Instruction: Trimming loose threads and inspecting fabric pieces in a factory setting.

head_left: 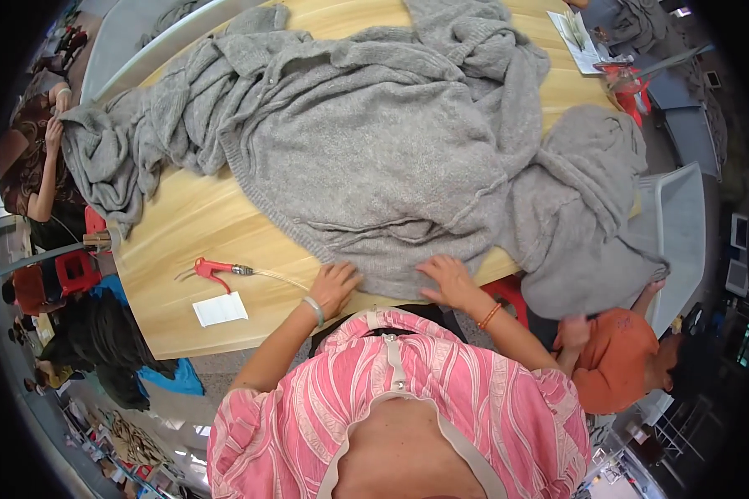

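Observation:
A large grey knitted garment (pixel 366 141) lies spread and rumpled over the wooden table in front of me. My left hand (pixel 334 287) rests at its near edge, fingers laid against the knit. To the right, my right hand (pixel 453 281) lies on the same near edge with its fingers apart. Neither hand visibly lifts the cloth. Left of my left hand sits a red air blow gun (pixel 214 268) with a clear hose running toward my wrist. A small white paper slip (pixel 220 308) lies just below it.
At the left a person (pixel 37 158) holds the end of grey knitwear; at the right one in orange (pixel 616 358) handles another grey piece (pixel 587 208). Pale bins (pixel 682 241) flank the wooden table (pixel 166 224). Papers (pixel 574 41) lie at the far right.

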Demonstrator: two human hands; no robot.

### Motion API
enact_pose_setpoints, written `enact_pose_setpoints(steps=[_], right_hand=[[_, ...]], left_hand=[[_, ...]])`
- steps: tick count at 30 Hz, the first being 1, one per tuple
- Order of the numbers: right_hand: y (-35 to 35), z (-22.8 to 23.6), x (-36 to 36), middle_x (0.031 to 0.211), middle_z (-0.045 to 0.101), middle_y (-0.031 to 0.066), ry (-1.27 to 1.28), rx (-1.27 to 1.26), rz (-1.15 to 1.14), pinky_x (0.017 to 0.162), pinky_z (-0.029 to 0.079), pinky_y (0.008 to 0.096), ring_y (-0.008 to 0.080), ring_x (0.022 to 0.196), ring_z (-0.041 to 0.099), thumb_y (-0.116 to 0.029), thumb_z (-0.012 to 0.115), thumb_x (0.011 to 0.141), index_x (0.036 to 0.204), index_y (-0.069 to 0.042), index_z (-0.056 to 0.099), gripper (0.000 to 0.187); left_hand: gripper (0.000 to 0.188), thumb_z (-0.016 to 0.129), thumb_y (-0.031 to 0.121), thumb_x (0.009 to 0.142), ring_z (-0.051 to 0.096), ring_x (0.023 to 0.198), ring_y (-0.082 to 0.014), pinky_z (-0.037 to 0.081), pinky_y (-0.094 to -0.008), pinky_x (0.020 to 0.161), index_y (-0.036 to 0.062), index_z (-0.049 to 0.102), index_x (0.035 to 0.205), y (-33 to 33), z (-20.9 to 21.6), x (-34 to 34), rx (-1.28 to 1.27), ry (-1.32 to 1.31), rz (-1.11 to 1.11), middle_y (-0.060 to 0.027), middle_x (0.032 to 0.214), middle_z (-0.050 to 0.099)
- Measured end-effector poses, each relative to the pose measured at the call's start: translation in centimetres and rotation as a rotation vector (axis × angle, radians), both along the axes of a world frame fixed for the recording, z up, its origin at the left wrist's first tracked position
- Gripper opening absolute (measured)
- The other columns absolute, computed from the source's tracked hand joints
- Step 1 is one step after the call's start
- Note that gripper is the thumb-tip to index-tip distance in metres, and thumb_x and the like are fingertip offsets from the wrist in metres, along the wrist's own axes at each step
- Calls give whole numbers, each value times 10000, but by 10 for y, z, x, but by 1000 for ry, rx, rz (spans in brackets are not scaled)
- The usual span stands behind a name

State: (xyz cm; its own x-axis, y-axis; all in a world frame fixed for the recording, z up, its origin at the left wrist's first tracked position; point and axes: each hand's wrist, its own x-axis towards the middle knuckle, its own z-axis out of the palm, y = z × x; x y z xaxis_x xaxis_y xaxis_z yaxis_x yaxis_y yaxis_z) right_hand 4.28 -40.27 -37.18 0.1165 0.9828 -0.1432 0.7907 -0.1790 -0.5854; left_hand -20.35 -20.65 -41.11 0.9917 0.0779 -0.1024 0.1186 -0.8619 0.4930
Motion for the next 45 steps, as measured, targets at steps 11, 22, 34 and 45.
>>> enact_pose_setpoints(steps=[11, 22, 34, 45], right_hand=[[-33, -71, 22, 832, 584, 69, 52, 100, -166, 647, 422, 333, 197, 739, 542, -114, 598, 759, 1019, -49, 596, 268], [8, 56, 48, 872, 634, 166, 397, -439, 135, 704, 481, 420, 312, 849, 614, -361, 679, 685, 1019, -47, 595, 466], [20, 22, 126, 886, 596, 179, 134, 31, -445, 775, 457, 427, 362, 888, 575, 4, 468, 677, 927, -51, 622, 298], [-19, -9, 160, 774, 652, 142, 92, 108, -1119, 688, 505, 376, 284, 731, 638, -72, 462, 810, 896, -45, 617, 178]], left_hand=[[308, 521, 117, 745, 501, 989, -241, 339, -394, 890, 94, 568, 1048, 49, -21, 8, 194, 59, -138, -75, 1022, 561], [204, 653, 173, 807, 536, 800, -70, 444, -226, 713, 34, 649, 957, 89, 55, -76, -1063, 537, 706, 28, 844, 605], [118, 591, 156, 852, 482, 722, -84, 401, -228, 684, 45, 582, 889, 129, 18, -45, -1081, -55, 991, 18, 795, 550], [281, 576, 253, 854, 526, 865, -222, 434, -355, 794, 4, 534, 978, 160, 8, -13, -895, -146, 1082, -117, 942, 569]])
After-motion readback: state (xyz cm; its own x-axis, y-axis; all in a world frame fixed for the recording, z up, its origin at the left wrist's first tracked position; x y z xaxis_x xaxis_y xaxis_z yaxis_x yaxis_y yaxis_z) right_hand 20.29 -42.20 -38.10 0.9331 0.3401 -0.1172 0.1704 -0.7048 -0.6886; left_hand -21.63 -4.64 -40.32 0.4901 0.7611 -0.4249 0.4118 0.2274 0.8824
